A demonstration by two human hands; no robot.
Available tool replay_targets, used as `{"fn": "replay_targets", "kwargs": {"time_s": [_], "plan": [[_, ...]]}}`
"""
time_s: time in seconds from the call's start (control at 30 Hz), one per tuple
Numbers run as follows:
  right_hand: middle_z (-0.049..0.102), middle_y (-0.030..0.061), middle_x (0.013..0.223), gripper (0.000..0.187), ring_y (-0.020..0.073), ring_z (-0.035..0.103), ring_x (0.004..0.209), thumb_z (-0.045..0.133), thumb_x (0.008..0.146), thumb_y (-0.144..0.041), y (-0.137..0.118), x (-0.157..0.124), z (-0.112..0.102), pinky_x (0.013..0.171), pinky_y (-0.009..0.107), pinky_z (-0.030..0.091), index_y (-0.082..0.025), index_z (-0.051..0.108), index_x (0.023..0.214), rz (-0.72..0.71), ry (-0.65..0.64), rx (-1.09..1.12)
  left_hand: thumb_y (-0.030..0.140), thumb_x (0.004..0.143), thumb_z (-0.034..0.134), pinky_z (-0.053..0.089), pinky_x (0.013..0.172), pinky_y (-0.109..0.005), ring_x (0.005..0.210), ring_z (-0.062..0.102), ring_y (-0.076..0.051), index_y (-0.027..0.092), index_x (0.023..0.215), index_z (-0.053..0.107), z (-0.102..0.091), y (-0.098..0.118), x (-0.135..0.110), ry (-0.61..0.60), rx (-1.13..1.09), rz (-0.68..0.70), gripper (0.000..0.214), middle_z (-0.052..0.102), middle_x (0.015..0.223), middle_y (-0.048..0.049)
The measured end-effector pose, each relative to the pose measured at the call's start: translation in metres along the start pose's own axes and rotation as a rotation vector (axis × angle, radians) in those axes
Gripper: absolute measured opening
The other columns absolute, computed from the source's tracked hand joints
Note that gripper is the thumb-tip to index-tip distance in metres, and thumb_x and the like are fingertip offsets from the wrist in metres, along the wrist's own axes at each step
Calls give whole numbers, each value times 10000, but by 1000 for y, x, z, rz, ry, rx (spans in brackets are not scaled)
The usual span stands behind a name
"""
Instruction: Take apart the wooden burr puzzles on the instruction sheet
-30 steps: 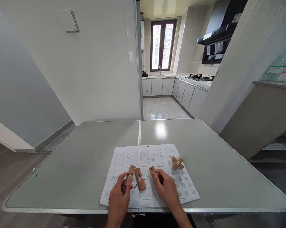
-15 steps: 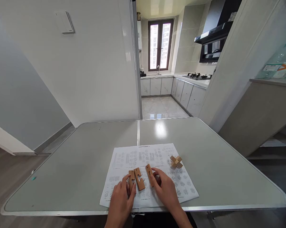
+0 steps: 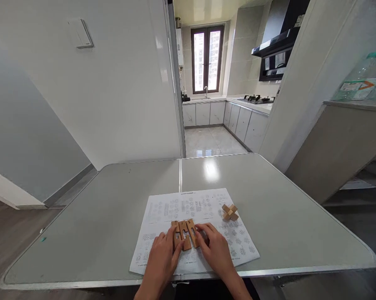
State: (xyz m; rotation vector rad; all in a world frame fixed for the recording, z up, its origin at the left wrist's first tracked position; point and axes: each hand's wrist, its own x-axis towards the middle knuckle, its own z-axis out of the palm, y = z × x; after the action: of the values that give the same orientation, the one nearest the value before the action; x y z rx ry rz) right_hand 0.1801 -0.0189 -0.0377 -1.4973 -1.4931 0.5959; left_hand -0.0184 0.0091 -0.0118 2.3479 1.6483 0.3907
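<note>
Three notched wooden puzzle pieces lie side by side on a printed sheet (image 3: 156, 214). My left hand (image 3: 163, 252) has its fingers and thumb closed about the left wooden puzzle piece (image 3: 176, 237), covering part of it. Between my hands is the middle piece (image 3: 184, 228), with a deep cutout and a dark mark at its top end. My right hand (image 3: 216, 250) pinches the right wooden puzzle piece (image 3: 191, 228) along its right side; this one carries a dark mark like a 2. Farther right on the sheet sits an assembled cross-shaped wooden puzzle (image 3: 229, 212).
The sheet lies near the front edge of a pale green folding table (image 3: 91, 225) with a metal rim. A tiny green bit (image 3: 43, 239) is at its left edge. Large plastic bottles (image 3: 361, 81) stand on a ledge at right. Beyond the table, a doorway opens to a kitchen.
My right hand has slid its puzzle piece left, up against the middle one. The left piece now sits closer in too, so the three form a row. The view has shifted slightly.
</note>
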Motion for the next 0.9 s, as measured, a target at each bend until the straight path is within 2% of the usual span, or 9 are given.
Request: {"fn": "replay_targets", "kwargs": {"time_s": [0.1,0.23,0.37,0.47,0.6,0.77,0.9], "plan": [[749,48,1051,268,184,711,711,489,1019,-343,-3,0,-3,681,282,549,-246,734,1069,6,-23,13,434,1016,447,512,817,-393,941,675,-307,215,1384,550,-4,4,2,-13,10,16,440,721,959,-87],[756,45,1029,258,186,708,711,495,1016,-346,-5,0,-5,680,285,543,-245,730,1043,23,-21,48,402,1021,451,517,831,-410,909,676,-301,214,1390,537,-9,4,6,-21,26,24,423,718,919,-78],[767,48,988,257,191,706,694,505,1006,-358,-5,1,-6,664,287,538,-239,733,1008,38,-12,61,421,1007,485,527,917,-469,1036,658,-309,205,1345,563,-6,3,8,57,-5,54,408,692,1107,-117],[771,51,970,265,198,711,717,507,1005,-373,-5,1,-6,674,285,539,-238,735,998,45,-1,91,418,974,562,487,1039,-524,1267,561,-335,229,1338,563,3,6,9,133,-36,110,410,592,1346,-140],[778,53,951,272,199,715,720,522,998,-401,-3,1,-6,679,283,546,-233,737,997,59,27,153,395,950,631,379,1162,-579,1509,318,-363,285,1467,459,23,11,12,67,-37,249,557,400,1605,-122],[779,56,944,295,204,704,712,512,998,-426,2,0,-3,674,294,533,-229,730,1020,85,11,153,454,1036,482,279,1219,-617,1578,155,-352,279,1629,184,44,9,21,38,50,338,686,225,1707,-134],[778,63,938,309,203,694,697,512,993,-441,4,0,-2,649,292,519,-221,728,1011,86,10,149,468,1063,401,263,1237,-597,1581,144,-330,257,1636,190,48,4,29,59,104,303,645,220,1710,-125]]}}
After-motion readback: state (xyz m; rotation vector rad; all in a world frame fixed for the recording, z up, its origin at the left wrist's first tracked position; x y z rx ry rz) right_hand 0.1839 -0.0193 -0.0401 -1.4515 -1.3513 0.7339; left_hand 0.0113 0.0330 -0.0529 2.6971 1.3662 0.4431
